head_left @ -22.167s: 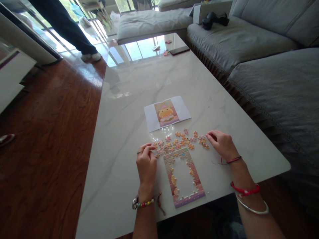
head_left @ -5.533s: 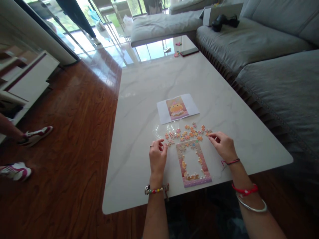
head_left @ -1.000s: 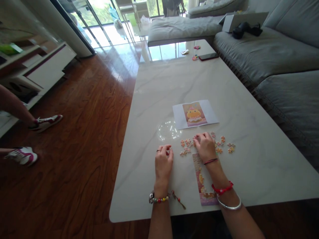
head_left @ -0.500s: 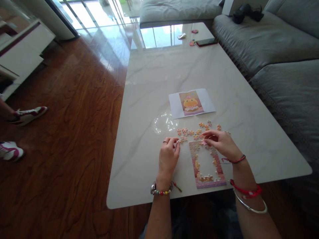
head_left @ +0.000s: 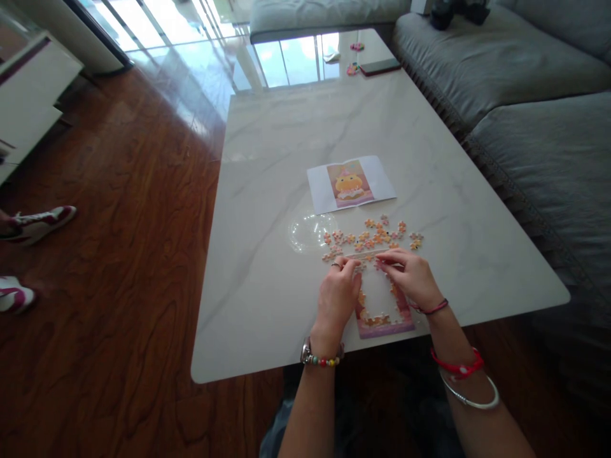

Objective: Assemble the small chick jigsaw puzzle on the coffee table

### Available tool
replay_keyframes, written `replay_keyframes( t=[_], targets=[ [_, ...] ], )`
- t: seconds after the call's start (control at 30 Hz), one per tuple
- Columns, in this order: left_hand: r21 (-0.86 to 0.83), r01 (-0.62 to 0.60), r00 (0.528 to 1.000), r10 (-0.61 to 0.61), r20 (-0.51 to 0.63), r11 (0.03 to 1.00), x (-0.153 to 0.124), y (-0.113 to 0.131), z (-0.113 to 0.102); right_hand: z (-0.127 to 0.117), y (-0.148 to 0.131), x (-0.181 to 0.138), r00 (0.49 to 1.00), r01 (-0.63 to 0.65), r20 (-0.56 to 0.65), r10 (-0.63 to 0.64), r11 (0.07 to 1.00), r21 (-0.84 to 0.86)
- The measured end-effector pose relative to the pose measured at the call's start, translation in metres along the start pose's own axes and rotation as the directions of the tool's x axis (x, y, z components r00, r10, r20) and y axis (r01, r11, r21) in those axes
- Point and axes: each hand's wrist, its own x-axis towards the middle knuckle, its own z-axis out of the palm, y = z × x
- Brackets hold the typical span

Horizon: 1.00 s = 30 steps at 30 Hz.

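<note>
A partly assembled jigsaw puzzle (head_left: 386,331) lies at the table's near edge, its frame joined around a bare middle. My right hand (head_left: 411,278) is over its upper right part, thumb and finger pinched on a small pink puzzle piece (head_left: 379,263). Bent over the upper left corner is my left hand (head_left: 338,294), fingertips closed together; whatever is between them is hidden. Loose puzzle pieces (head_left: 380,235) in orange, pink and yellow are scattered just beyond the puzzle. Behind them rests a creased paper sheet (head_left: 382,180) printed with a picture of an orange cartoon figure.
The white marble-patterned table (head_left: 267,267) reflects light. At its far end are a dark phone (head_left: 380,67), small colourful items (head_left: 353,69) and a whitish scrap (head_left: 331,57). A grey sofa (head_left: 539,146) runs along the right. Another person's shoes (head_left: 45,221) show at left.
My left hand has moved right, from beside the puzzle onto its top left corner. My right hand stays at the top edge with the piece. The camera view has shifted slightly.
</note>
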Motion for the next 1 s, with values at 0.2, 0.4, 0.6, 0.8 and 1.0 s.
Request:
replay_keyframes(
  t=[0.2,0.4,0.6,0.8,1.0],
  targets=[
    [0.025,0.027,0.999,-0.026,-0.029,0.999,0.008,-0.007,-0.001,0.004,-0.001,0.005,0.999,-0.034,-0.012,0.034,0.999,-0.007],
    [0.051,0.012,1.0,-0.011,-0.009,0.999,0.012,-0.008,0.002,0.011,-0.003,0.007,0.999,0.032,-0.014,-0.034,0.995,-0.097],
    [0.048,-0.006,1.0,0.007,-0.006,0.999,0.011,-0.008,0.003,0.011,0.001,0.006,0.997,0.07,0.034,-0.066,0.988,-0.14],
    [0.054,0.008,1.0,-0.009,0.007,0.998,0.01,-0.008,0.001,0.002,0.003,0.004,0.995,0.081,0.069,-0.073,0.99,-0.111],
    [0.052,0.01,1.0,-0.01,0.002,0.999,0.011,-0.009,0.002,0.008,0.005,0.004,0.988,0.115,0.115,-0.101,0.985,-0.127]
  ],
)
